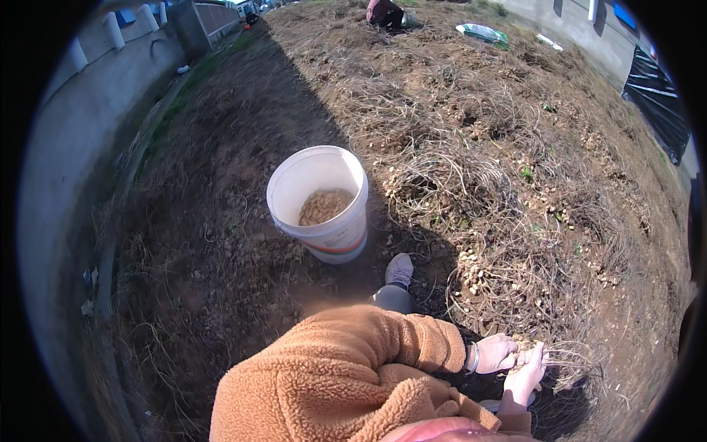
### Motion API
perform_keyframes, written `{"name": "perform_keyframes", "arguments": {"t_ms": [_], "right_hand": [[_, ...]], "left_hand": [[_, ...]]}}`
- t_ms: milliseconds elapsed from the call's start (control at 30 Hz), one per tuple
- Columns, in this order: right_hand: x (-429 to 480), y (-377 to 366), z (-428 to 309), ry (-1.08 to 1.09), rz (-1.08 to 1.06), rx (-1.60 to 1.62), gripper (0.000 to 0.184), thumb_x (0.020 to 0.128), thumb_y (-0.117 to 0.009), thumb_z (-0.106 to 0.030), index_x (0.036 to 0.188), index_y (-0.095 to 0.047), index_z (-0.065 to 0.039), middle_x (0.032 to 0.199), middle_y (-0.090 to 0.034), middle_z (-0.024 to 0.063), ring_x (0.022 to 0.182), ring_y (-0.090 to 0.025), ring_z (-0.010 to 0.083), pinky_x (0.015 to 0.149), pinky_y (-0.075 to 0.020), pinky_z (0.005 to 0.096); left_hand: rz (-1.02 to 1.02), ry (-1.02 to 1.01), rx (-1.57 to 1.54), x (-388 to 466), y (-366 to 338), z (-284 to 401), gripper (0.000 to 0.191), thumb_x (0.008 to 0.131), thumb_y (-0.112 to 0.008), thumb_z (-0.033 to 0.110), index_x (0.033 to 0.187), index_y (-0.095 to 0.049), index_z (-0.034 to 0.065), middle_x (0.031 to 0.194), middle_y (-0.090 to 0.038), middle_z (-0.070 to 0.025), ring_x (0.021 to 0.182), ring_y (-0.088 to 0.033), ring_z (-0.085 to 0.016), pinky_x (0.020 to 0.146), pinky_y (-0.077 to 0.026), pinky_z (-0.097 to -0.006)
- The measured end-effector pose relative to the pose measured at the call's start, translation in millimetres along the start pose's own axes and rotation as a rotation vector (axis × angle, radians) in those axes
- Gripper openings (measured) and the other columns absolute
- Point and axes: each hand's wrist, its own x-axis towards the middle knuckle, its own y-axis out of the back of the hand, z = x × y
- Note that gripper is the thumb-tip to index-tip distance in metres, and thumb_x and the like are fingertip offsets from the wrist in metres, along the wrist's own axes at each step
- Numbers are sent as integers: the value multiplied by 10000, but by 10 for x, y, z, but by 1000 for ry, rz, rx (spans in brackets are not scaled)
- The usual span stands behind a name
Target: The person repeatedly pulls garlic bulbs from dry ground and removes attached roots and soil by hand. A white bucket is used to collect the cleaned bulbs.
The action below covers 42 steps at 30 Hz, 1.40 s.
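My left hand (495, 352), with a bracelet at its wrist, is at the root end of a bunch of dry peanut plants (571, 359), its fingers closed on the pods there. Right beside it, my right hand (527, 371) grips the same bunch near the pods, and the thin stems stick out to the right. More dried peanut plants with pods (475, 271) lie on the soil just beyond my hands. A white plastic bucket (353, 221) stands upright to the left, ahead of my foot, with peanuts (325, 207) covering its bottom.
Heaps of dry vines (458, 177) run up the field. A person (384, 12) crouches far ahead, near a white and green sack (482, 34). A concrete wall (72, 160) borders the left side; another wall (585, 38) with black plastic sheeting (657, 99) is at the right.
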Motion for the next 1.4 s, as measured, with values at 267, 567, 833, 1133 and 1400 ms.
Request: {"name": "perform_keyframes", "arguments": {"t_ms": [267,567,833,1133,1400], "right_hand": [[-24,14,-155,-92,-58,-51,410,942,-515,-229,604,-291,-168,573,-215,-71,486,-212,45,445,-211,220],[-67,106,-643,-257,-217,-54,251,977,-465,-265,760,-434,-142,523,-229,-87,384,-184,23,338,-172,196],[-474,-34,-576,-469,-482,-291,230,966,-475,-347,918,-521,-127,487,-258,-67,345,-211,44,318,-209,210],[-604,-204,-477,-550,-391,22,474,954,-328,-545,942,-511,-108,479,-267,-66,331,-222,47,312,-203,211],[-540,-157,-227,-985,-569,333,655,908,-272,-651,903,-557,-62,426,-256,-49,297,-231,76,313,-230,221]], "left_hand": [[-306,327,-775,-15,101,15,439,881,-534,505,739,-542,90,593,-465,0,525,-460,-104,482,-401,-268],[-405,525,-1573,137,395,1,256,934,-529,324,811,-550,100,673,-508,23,438,-370,-20,362,-292,-149],[-237,814,-1620,237,411,-68,238,953,-471,310,895,-595,115,801,-616,40,662,-598,-81,533,-506,-180],[-374,1030,-1366,102,134,-51,178,927,-472,208,839,-607,131,658,-570,54,469,-484,-24,368,-361,-130],[-614,743,-1734,171,111,-95,202,919,-494,200,942,-609,36,853,-663,-124,674,-641,-192,524,-540,-293]]}}
